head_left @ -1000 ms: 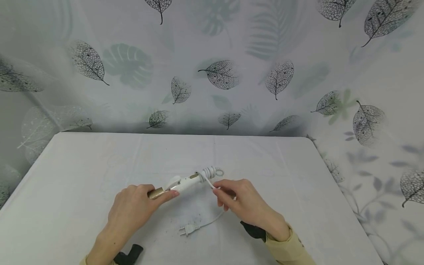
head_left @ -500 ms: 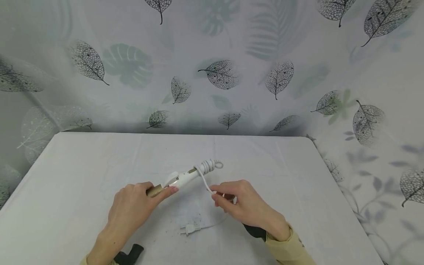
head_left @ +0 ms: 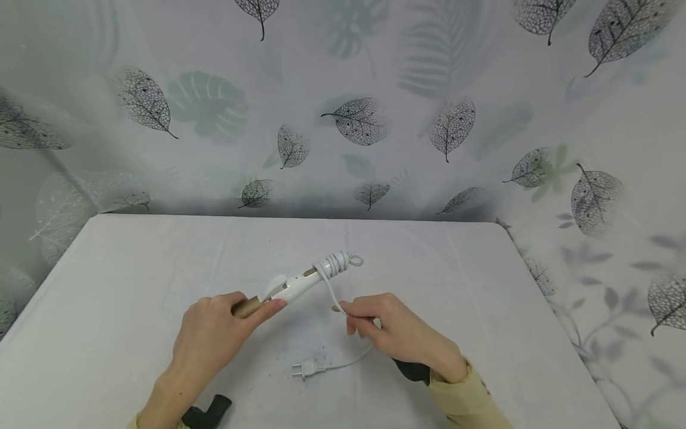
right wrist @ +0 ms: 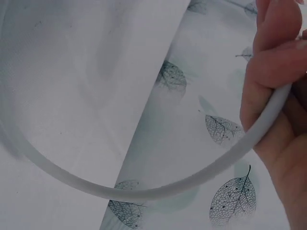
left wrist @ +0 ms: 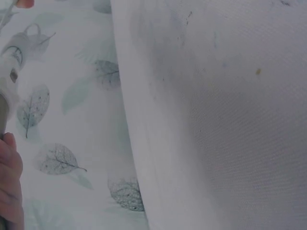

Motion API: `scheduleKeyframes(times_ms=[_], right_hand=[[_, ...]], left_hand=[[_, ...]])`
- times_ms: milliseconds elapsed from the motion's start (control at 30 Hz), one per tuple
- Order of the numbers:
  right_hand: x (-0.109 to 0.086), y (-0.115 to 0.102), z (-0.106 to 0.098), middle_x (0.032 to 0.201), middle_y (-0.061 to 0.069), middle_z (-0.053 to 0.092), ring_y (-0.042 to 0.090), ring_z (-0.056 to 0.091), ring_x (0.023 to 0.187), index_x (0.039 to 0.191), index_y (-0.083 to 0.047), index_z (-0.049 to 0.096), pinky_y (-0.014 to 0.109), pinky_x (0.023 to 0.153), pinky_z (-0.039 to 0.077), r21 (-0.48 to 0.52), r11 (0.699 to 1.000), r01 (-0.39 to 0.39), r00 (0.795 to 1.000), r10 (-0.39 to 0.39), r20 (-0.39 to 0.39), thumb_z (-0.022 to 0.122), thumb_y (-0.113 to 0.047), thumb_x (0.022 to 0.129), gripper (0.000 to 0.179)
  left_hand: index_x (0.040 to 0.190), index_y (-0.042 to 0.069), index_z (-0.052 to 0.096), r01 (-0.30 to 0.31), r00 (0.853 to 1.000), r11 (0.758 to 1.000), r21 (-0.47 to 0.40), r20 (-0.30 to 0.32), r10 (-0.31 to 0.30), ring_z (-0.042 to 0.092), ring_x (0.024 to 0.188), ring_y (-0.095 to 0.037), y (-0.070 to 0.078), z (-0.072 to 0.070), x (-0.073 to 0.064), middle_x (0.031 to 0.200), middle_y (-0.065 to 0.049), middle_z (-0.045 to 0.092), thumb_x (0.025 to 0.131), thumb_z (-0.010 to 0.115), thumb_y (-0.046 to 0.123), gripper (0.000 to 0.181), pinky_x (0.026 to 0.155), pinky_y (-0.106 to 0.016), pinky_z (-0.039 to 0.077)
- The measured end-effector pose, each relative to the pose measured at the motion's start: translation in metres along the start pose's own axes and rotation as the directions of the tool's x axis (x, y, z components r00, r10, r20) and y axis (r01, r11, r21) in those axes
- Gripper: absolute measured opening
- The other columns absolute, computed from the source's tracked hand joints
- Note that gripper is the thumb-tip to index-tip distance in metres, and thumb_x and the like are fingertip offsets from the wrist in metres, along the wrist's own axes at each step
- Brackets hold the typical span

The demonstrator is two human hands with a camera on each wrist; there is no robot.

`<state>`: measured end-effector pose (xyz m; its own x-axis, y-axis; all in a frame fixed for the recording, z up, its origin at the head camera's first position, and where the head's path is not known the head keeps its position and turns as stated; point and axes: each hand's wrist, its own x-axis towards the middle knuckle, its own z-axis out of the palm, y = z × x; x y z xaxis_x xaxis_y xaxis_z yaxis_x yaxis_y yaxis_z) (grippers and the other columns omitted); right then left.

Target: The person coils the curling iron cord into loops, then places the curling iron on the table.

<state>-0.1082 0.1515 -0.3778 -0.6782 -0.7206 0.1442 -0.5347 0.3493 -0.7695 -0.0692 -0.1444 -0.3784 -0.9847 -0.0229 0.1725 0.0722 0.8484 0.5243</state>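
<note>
A white curling iron [head_left: 293, 288] with a gold barrel slants up to the right above the table. My left hand [head_left: 210, 328] grips it by the gold barrel, thumb along its near side; in the left wrist view the fingers [left wrist: 10, 179] curl round the barrel at the left edge. Several turns of white cord [head_left: 329, 286] wrap the far end of the handle. One strand runs down from there to my right hand [head_left: 393, 325], which pinches it between thumb and forefinger. In the right wrist view the cord [right wrist: 192, 181] hangs in a wide loop from the curled fingers.
A two-pin plug [head_left: 306, 369] on the cord's end lies on the white tabletop [head_left: 161, 262] between the hands. Black wrist gear [head_left: 210, 411] shows below the left wrist. A leaf-patterned curtain [head_left: 402, 71] stands behind the table.
The handle end of the curling iron has tilted upward. My right hand has shifted slightly, and the strand between it and the handle shows longer and steeper. The left hand keeps its grip.
</note>
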Motion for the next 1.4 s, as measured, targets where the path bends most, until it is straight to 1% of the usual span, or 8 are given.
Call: scheduleKeyframes(times_ms=[233, 333, 533, 600, 700, 900, 1200, 1400], right_hand=[[0.002, 0.003, 0.005, 0.077, -0.003, 0.055, 0.0, 0.042, 0.067, 0.126, -0.012, 0.069, 0.018, 0.06, 0.039, -0.159, 0.987, -0.017, 1.0, 0.018, 0.006, 0.056, 0.005, 0.097, 0.036], [0.003, 0.005, 0.007, 0.083, -0.004, 0.055, 0.002, 0.044, 0.07, 0.13, -0.01, 0.065, 0.019, 0.063, 0.041, -0.148, 0.989, -0.009, 1.0, 0.007, -0.019, 0.053, 0.001, 0.101, 0.034], [0.006, 0.007, 0.008, 0.083, -0.004, 0.061, 0.007, 0.057, 0.077, 0.103, -0.012, 0.069, 0.023, 0.068, 0.046, -0.014, 0.996, 0.089, 0.993, -0.089, -0.074, 0.053, 0.002, 0.1, 0.021], [0.006, 0.007, 0.009, 0.081, -0.004, 0.062, 0.005, 0.058, 0.076, 0.099, -0.012, 0.069, 0.022, 0.068, 0.047, -0.001, 0.993, 0.115, 0.992, -0.115, -0.06, 0.055, 0.004, 0.099, 0.021], [0.006, 0.006, 0.009, 0.078, -0.004, 0.06, 0.0, 0.053, 0.073, 0.106, -0.01, 0.071, 0.019, 0.066, 0.047, -0.027, 0.991, 0.133, 0.991, -0.134, -0.018, 0.058, -0.001, 0.099, 0.018], [0.006, 0.005, 0.012, 0.077, -0.005, 0.058, -0.002, 0.044, 0.067, 0.113, -0.009, 0.073, 0.015, 0.06, 0.043, -0.107, 0.992, 0.071, 0.997, -0.07, 0.015, 0.061, -0.008, 0.099, 0.018], [0.004, 0.009, 0.009, 0.092, 0.003, 0.069, 0.002, 0.049, 0.071, 0.116, -0.002, 0.072, 0.017, 0.06, 0.044, -0.199, 0.979, -0.033, 0.999, 0.026, -0.041, 0.065, -0.004, 0.096, 0.022], [0.003, 0.011, 0.007, 0.099, 0.003, 0.072, 0.007, 0.057, 0.081, 0.108, -0.004, 0.074, 0.023, 0.071, 0.049, -0.282, 0.957, -0.073, 0.993, 0.045, -0.105, 0.065, -0.007, 0.096, 0.016]], left_hand=[[0.059, 0.016, 0.049, 0.003, 1.0, 0.999, -0.048, 0.002, -0.003, 0.028, 0.049, -0.007, 0.001, -0.004, 0.001, 0.054, 0.01, 0.026, 0.083, 0.071, 0.063, 0.057, 0.046, -0.024, 0.026], [0.06, 0.016, 0.051, 0.01, 1.0, 0.998, -0.061, -0.006, -0.01, 0.029, 0.049, -0.007, 0.0, -0.007, 0.002, 0.054, 0.01, 0.027, 0.083, 0.072, 0.062, 0.055, 0.046, -0.024, 0.026], [0.063, 0.015, 0.055, 0.074, 0.997, 0.993, -0.094, 0.011, -0.073, 0.032, 0.052, -0.009, 0.0, -0.014, 0.002, 0.055, 0.008, 0.03, 0.083, 0.071, 0.064, 0.055, 0.048, -0.025, 0.027], [0.063, 0.016, 0.056, 0.069, 0.998, 0.992, -0.102, 0.011, -0.068, 0.033, 0.052, -0.009, 0.0, -0.014, 0.002, 0.055, 0.008, 0.03, 0.082, 0.072, 0.064, 0.054, 0.048, -0.026, 0.028], [0.063, 0.018, 0.056, 0.035, 0.999, 0.994, -0.107, 0.004, -0.035, 0.032, 0.051, -0.008, 0.001, -0.012, 0.002, 0.054, 0.01, 0.03, 0.081, 0.074, 0.062, 0.051, 0.047, -0.025, 0.027], [0.063, 0.02, 0.057, -0.011, 1.0, 0.992, -0.125, -0.011, 0.009, 0.029, 0.049, -0.005, 0.002, -0.01, 0.0, 0.054, 0.011, 0.03, 0.079, 0.078, 0.059, 0.047, 0.046, -0.024, 0.026], [0.059, 0.024, 0.052, -0.071, 0.997, 0.983, -0.171, 0.023, 0.076, 0.026, 0.05, -0.001, 0.003, -0.006, -0.002, 0.055, 0.016, 0.024, 0.08, 0.078, 0.057, 0.047, 0.046, -0.022, 0.025], [0.062, 0.026, 0.055, -0.13, 0.989, 0.977, -0.169, 0.046, 0.139, 0.024, 0.049, 0.001, 0.001, -0.004, -0.003, 0.054, 0.018, 0.023, 0.08, 0.079, 0.054, 0.041, 0.046, -0.021, 0.024]])
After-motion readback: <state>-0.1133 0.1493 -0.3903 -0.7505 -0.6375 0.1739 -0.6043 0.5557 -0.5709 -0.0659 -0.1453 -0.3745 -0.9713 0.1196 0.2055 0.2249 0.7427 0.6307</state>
